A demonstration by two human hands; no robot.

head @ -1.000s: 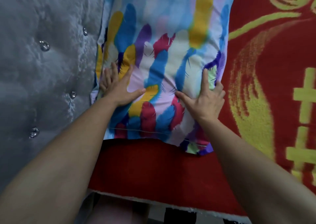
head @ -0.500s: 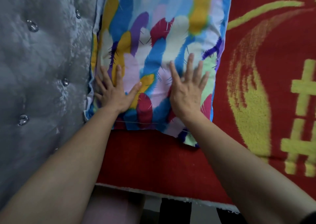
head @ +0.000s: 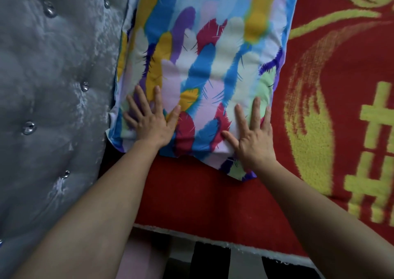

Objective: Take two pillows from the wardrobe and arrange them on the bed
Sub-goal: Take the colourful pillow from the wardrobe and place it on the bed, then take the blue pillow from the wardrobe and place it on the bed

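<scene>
A pillow (head: 213, 55) with a bright feather print in blue, yellow, purple and red lies flat on the bed's red blanket (head: 191, 197), its left edge against the grey headboard. My left hand (head: 151, 121) rests palm down on the pillow's near left corner, fingers spread. On the near right part of the pillow my right hand (head: 253, 138) lies flat too, fingers apart, close to the pillow's right edge. Neither hand grips the fabric. Only one pillow is in view.
A grey tufted headboard (head: 49, 108) with shiny buttons fills the left side. The red blanket carries a yellow pattern (head: 375, 150) at the right. Its white-trimmed edge (head: 213, 241) runs along the bottom, with dark floor below.
My right hand has slid to the right across the pillow, from near its middle to near its right edge. My left hand has stayed on the near left corner.
</scene>
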